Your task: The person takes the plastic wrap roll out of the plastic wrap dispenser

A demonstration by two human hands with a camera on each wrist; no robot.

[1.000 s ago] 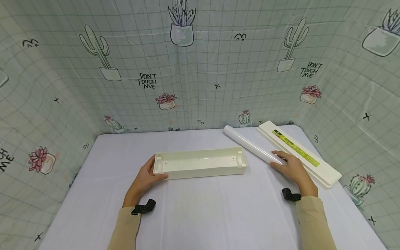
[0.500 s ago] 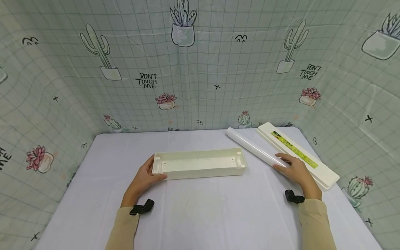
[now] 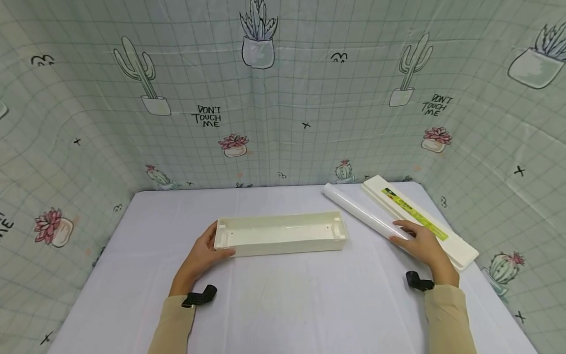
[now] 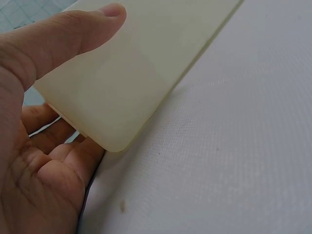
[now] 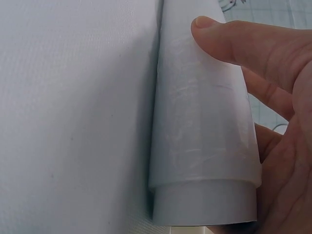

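Note:
A long, open-topped cream plastic box [image 3: 283, 248] rests on the white table in the head view. My left hand [image 3: 204, 254] grips its left end, the thumb over the front wall and the fingers behind the end wall. In the left wrist view the thumb lies flat on the box's smooth side [image 4: 131, 68]. To the right, my right hand [image 3: 424, 244] holds the near end of a roll of cling film [image 3: 360, 212], which slants away to the back. In the right wrist view the thumb presses the film while the fingers curl round the far side of the roll [image 5: 204, 122].
Right of the roll lies a long cream lid [image 3: 460, 248] with a yellow-green label [image 3: 415, 214], set diagonally near the table's right edge. The white-covered table [image 3: 283, 305] is walled at the back and sides by a cactus-print cloth [image 3: 283, 98].
The right hand and the roll of cling film have shifted slightly to the right and toward the person. The left hand keeps its hold on the box, which stays nearly in place.

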